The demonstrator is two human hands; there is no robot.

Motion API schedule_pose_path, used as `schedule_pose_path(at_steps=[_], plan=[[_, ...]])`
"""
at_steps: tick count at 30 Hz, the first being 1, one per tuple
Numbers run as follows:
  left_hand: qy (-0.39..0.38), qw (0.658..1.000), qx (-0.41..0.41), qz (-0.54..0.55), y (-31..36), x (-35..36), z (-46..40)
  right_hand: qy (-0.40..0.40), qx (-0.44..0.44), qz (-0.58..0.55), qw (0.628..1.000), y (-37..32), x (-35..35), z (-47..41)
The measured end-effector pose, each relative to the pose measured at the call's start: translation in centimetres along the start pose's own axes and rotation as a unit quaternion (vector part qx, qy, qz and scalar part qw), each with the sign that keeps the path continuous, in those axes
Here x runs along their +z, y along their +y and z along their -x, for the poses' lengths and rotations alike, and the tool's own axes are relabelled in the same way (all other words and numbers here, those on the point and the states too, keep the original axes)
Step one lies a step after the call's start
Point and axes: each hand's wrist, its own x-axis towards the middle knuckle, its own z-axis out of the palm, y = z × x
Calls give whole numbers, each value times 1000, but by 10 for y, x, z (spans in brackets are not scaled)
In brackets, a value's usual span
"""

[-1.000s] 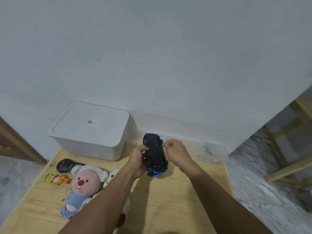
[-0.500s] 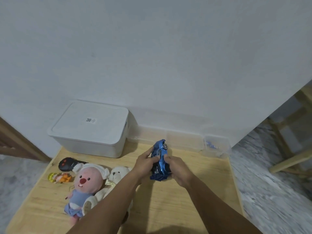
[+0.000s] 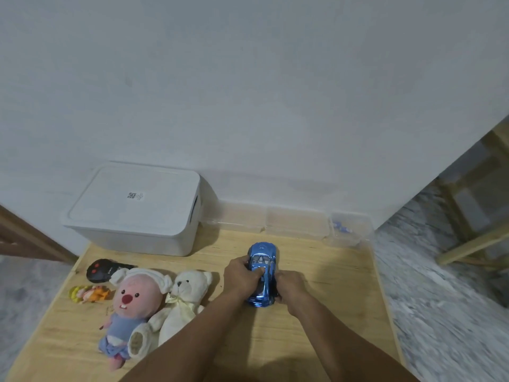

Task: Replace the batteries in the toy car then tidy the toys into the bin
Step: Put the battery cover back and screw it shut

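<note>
A shiny blue toy car [image 3: 264,257] sits upright on its wheels on the wooden table [image 3: 325,312], nose pointing toward the wall. My left hand [image 3: 240,277] grips its left side, thumb over the roof. My right hand [image 3: 289,285] holds its right rear side. A white lidded bin [image 3: 137,209] stands shut at the back left against the wall. A pink plush with a blue outfit [image 3: 129,310], a white teddy bear [image 3: 184,301], a small yellow-orange figure [image 3: 89,293] and a black remote control [image 3: 100,270] lie at the left.
Low clear plastic containers [image 3: 297,223] line the wall behind the car; the rightmost one [image 3: 345,230] holds small blue items. The table's right edge drops to a marbled floor [image 3: 440,299]. A wooden frame [image 3: 473,216] stands at the far right.
The car was held upside down in the air, then turned over and lowered; now it rests right side up on the table, with both hands holding it.
</note>
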Motion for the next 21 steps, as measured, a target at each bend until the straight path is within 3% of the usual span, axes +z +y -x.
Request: schedule_pose_path(at_steps=[12,18,21], plan=[[19,1000,7,-7,-6,6,-1,46,-42,42,997,2,-6,-10],[20,1000,6,-5,-8,7,1,81,-72,118,987,6,-9,-14],[28,1000,2,-6,-9,8,1,58,-72,127,988,7,-12,-15]])
